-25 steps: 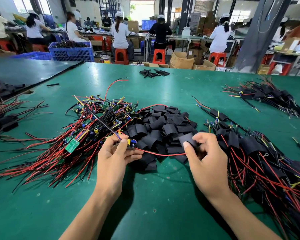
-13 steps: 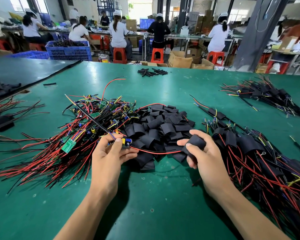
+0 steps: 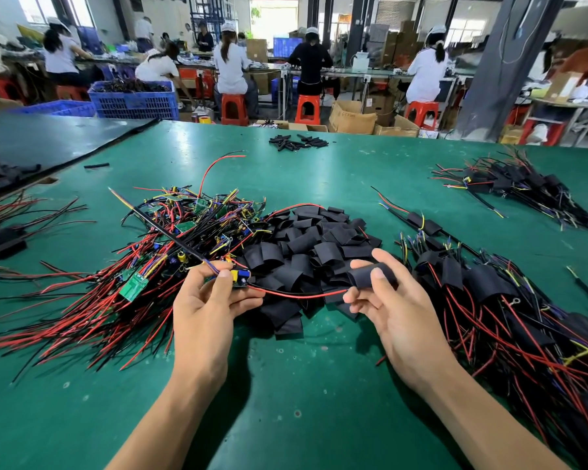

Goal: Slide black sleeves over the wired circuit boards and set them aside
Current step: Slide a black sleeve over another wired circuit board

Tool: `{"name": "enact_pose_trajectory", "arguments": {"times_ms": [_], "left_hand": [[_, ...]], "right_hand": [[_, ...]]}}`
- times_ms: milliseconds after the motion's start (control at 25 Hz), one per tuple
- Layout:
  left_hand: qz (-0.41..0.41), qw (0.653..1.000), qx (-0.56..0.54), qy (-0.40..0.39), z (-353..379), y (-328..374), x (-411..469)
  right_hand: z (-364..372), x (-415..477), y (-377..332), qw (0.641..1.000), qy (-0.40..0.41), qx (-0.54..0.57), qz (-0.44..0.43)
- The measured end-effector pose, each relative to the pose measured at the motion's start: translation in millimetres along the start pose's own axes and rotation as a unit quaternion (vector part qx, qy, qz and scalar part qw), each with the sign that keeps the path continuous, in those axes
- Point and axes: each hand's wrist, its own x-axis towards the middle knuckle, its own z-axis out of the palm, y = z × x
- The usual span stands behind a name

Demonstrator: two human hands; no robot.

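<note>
Black sleeve [image 3: 362, 276] in hand, wired circuit board [image 3: 240, 276] not yet covered.
The left hand [image 3: 211, 310] keeps its grip pinched on the board above the worktop [image 3: 286, 401], beside the heap of bare boards [image 3: 170, 239]. The right hand [image 3: 398, 313] grasps the sleeve, which has been lifted off the sleeve pile [image 3: 306, 242] since a second ago and is now rounded open. The board's red wire [image 3: 299, 295] spans to the right hand, just under the sleeve.

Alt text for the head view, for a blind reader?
Over a green table, the left hand pinches a wired circuit board while the right hand holds a black sleeve, the board's red wire running between them. Behind lie a pile of loose sleeves, unsleeved boards at left and sleeved ones at right.
</note>
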Motion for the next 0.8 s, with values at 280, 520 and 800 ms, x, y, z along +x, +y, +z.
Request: {"name": "enact_pose_trajectory", "arguments": {"times_ms": [280, 520, 800], "left_hand": [[0.009, 1.0, -0.009, -0.002, 0, 3, 0], [0.016, 1.0, -0.014, 0.013, 0, 2, 1], [0.02, 1.0, 0.001, 0.016, -1, 1, 1]], "right_hand": [[-5, -2, 2, 0.995, 0.022, -0.084, -0.045], [-11, 0, 2, 0.989, 0.047, -0.117, -0.071], [-7, -3, 0, 0.993, 0.023, -0.097, -0.057]]}}
